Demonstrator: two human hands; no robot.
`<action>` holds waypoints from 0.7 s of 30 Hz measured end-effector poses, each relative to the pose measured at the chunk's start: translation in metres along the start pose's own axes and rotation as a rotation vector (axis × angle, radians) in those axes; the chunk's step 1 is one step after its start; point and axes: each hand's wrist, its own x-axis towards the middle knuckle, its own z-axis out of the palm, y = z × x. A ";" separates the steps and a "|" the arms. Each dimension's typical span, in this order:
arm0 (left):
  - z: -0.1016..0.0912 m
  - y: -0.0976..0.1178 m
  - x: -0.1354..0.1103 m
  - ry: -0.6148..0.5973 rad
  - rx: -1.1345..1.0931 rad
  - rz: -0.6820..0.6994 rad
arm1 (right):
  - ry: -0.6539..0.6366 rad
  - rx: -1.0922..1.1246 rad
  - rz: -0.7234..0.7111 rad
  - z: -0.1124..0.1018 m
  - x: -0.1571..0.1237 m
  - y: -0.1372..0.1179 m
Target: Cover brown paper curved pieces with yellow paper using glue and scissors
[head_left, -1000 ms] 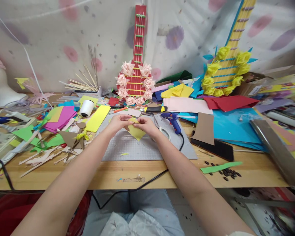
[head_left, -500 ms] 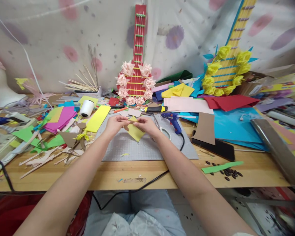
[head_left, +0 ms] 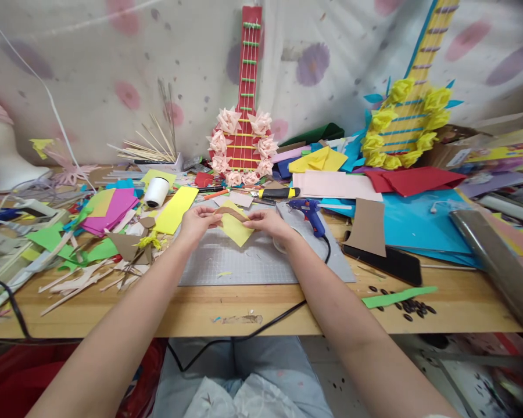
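Observation:
My left hand and my right hand face each other over a grey cutting mat. Their fingertips pinch the two ends of a narrow brown strip. A yellow sheet piece hangs below the strip, a corner pointing down; whether the two are joined I cannot tell. Scissors lie partly hidden by my right wrist, their white handle showing. Right of that wrist rests a blue hot glue gun with its black cord.
Behind the mat stands a red paper guitar with pink flowers. A yellow guitar leans at the right. Paper scraps crowd the left. A black phone, brown piece and several dark beads lie at the right.
My hands have drawn slightly apart, and the brown strip now shows stretched between them above the yellow piece. The view has shifted slightly.

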 end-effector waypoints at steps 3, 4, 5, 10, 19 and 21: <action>-0.004 0.002 -0.001 -0.034 -0.019 -0.041 | 0.018 0.003 0.061 -0.002 0.001 -0.001; -0.005 0.003 -0.002 -0.052 -0.031 -0.054 | 0.023 0.014 0.070 -0.002 0.001 -0.001; -0.007 0.003 -0.002 -0.067 -0.045 -0.060 | 0.024 0.028 0.073 -0.001 0.001 -0.001; -0.008 -0.003 -0.001 -0.035 -0.056 -0.043 | -0.004 0.070 0.072 0.001 -0.002 -0.002; -0.011 -0.009 -0.002 -0.028 -0.127 -0.033 | 0.036 0.073 0.086 0.001 0.001 0.000; -0.011 -0.010 -0.002 -0.011 -0.116 -0.031 | 0.027 0.074 0.091 0.001 0.000 0.000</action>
